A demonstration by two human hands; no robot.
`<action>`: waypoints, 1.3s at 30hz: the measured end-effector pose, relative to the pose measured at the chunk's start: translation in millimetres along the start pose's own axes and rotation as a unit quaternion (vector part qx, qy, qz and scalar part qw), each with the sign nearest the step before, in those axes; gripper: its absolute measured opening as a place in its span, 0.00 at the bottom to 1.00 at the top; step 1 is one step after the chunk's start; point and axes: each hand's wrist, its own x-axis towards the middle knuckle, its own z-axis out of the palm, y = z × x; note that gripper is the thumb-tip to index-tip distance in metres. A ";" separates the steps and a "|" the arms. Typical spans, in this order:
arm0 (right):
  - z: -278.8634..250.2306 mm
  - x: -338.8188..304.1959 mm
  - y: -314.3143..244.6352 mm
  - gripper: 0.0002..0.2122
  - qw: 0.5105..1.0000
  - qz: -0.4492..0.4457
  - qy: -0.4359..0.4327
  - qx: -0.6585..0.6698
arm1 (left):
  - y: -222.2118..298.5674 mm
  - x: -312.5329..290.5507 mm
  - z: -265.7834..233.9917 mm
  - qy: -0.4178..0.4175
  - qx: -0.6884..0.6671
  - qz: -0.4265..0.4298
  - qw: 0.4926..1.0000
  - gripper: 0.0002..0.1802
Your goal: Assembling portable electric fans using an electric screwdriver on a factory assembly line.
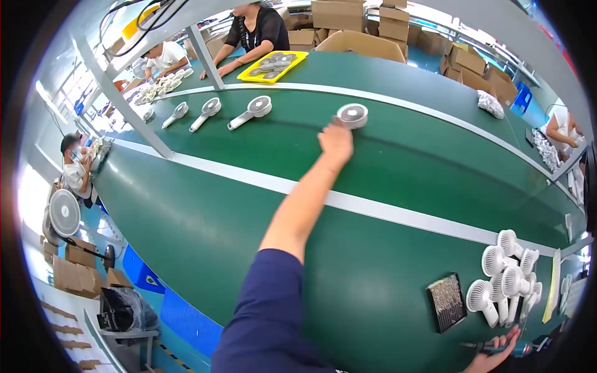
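Note:
With my left arm stretched across the belt, my left hand [337, 143] is closed round the handle of a white handheld fan [353, 115]; the handle is mostly hidden under my fingers. My right hand [497, 353], at the lower right edge, is wrapped round a teal and black electric screwdriver [521, 348]. Just beyond the right hand, several white handheld fans [495, 261] lie heaped together. Beside them sits a black tray [446, 302] of small screws. Farther left on the green belt, three more handheld fans [251, 112] lie apart in a row.
A pale metal rail [249, 178] divides the near green table from the belt. Across the belt, a person [258, 34] leans by a yellow tray [298, 57] of round grey parts. Metal posts [118, 93] rise at the left. A bag of white parts [490, 104] lies far right.

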 end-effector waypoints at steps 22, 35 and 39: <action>28.4 -126.7 59.1 0.10 0.961 0.214 -0.173 -0.005 | -387.4 131.9 -5.0 0.088 0.061 0.163 0.981 0.27; 56.2 -39.0 30.1 0.12 0.876 0.007 -0.476 0.081 | 30.7 -355.2 -197.4 -0.414 -0.798 -0.278 0.339 0.42; 85.4 -27.4 36.2 0.21 0.843 -0.086 -0.526 0.070 | 69.5 -375.3 -193.6 -0.414 -0.778 -0.341 0.328 0.31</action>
